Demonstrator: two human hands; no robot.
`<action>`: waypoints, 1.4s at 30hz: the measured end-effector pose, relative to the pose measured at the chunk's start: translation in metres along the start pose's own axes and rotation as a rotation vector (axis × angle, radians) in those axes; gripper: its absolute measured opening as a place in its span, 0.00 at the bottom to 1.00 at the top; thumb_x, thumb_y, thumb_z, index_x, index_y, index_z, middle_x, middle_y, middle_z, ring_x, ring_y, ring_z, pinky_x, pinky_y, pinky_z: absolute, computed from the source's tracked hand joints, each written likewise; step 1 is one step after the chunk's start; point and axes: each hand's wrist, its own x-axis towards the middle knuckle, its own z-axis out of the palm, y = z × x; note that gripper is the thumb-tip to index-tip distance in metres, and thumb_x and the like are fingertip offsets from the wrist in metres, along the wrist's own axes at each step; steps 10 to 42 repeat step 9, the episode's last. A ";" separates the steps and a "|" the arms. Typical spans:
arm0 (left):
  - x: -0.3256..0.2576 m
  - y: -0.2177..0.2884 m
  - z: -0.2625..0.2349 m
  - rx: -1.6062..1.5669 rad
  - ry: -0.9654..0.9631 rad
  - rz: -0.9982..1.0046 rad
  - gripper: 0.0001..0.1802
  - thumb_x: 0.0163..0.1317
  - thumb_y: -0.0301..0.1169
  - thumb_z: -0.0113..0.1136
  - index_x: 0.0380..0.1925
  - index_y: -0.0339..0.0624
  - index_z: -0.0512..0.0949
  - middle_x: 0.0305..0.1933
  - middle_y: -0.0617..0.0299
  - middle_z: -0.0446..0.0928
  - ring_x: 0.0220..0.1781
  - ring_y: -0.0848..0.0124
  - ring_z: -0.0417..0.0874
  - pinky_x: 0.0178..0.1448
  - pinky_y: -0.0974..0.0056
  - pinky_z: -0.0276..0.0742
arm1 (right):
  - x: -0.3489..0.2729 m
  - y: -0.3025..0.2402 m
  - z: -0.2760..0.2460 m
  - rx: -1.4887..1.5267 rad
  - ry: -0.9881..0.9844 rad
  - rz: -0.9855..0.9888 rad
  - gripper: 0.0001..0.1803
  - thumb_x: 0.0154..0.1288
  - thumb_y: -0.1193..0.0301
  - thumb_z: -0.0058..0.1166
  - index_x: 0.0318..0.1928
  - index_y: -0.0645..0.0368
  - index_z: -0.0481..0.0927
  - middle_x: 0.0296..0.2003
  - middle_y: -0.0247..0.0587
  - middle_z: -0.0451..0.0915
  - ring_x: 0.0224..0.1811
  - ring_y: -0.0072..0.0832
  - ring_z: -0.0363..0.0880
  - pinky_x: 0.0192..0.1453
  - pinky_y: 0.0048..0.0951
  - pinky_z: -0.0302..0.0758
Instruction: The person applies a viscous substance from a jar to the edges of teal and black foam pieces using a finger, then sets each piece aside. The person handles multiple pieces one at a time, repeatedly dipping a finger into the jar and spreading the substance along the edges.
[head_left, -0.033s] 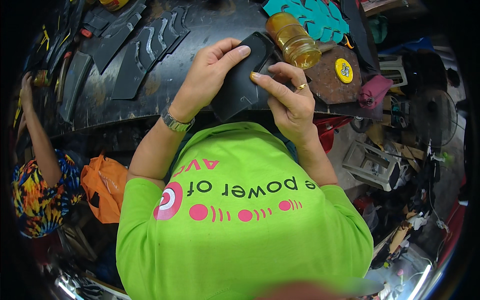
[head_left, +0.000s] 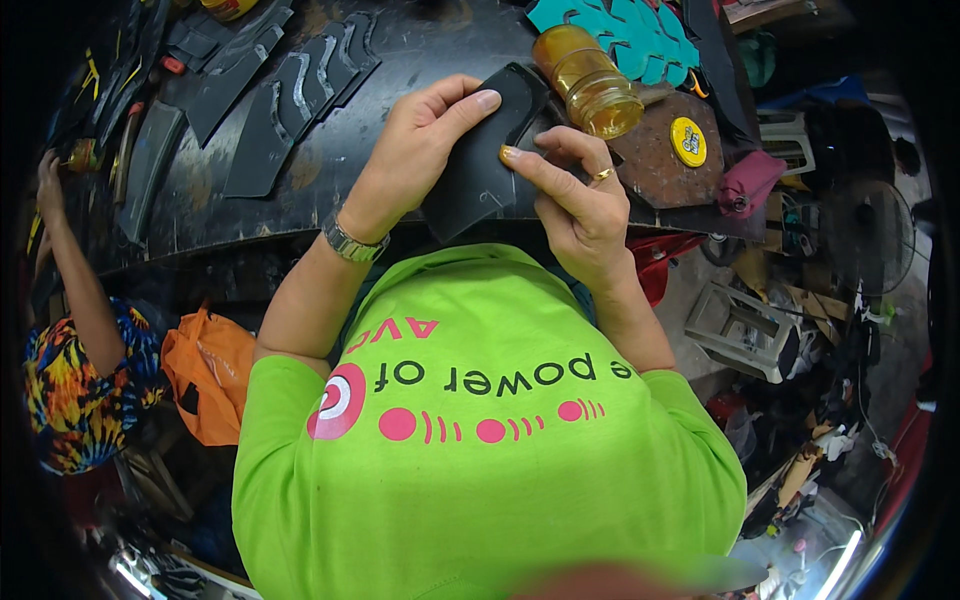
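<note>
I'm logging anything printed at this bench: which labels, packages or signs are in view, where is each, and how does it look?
Round yellow lid with dark print: on the rusty brown plate, right of the amber glass jar.
Bright green shirt: pink circles and bars with dark lettering across the chest, below both hands.
No screens or signs show.

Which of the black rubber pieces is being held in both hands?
The black curved piece nearest the amber jar, gripped by left hand and right hand; the others lie untouched on the bench.
</note>
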 end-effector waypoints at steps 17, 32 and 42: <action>0.004 -0.001 -0.004 -0.139 0.014 -0.057 0.12 0.74 0.34 0.58 0.47 0.36 0.81 0.37 0.68 0.83 0.35 0.85 0.81 0.38 0.77 0.78 | -0.003 -0.004 -0.006 0.071 -0.075 -0.037 0.30 0.49 0.91 0.58 0.51 0.52 0.89 0.50 0.42 0.77 0.41 0.26 0.78 0.48 0.24 0.77; 0.004 -0.001 -0.004 -0.139 0.014 -0.057 0.12 0.74 0.34 0.58 0.47 0.36 0.81 0.37 0.68 0.83 0.35 0.85 0.81 0.38 0.77 0.78 | -0.003 -0.004 -0.006 0.071 -0.075 -0.037 0.30 0.49 0.91 0.58 0.51 0.52 0.89 0.50 0.42 0.77 0.41 0.26 0.78 0.48 0.24 0.77; 0.004 -0.001 -0.004 -0.139 0.014 -0.057 0.12 0.74 0.34 0.58 0.47 0.36 0.81 0.37 0.68 0.83 0.35 0.85 0.81 0.38 0.77 0.78 | -0.003 -0.004 -0.006 0.071 -0.075 -0.037 0.30 0.49 0.91 0.58 0.51 0.52 0.89 0.50 0.42 0.77 0.41 0.26 0.78 0.48 0.24 0.77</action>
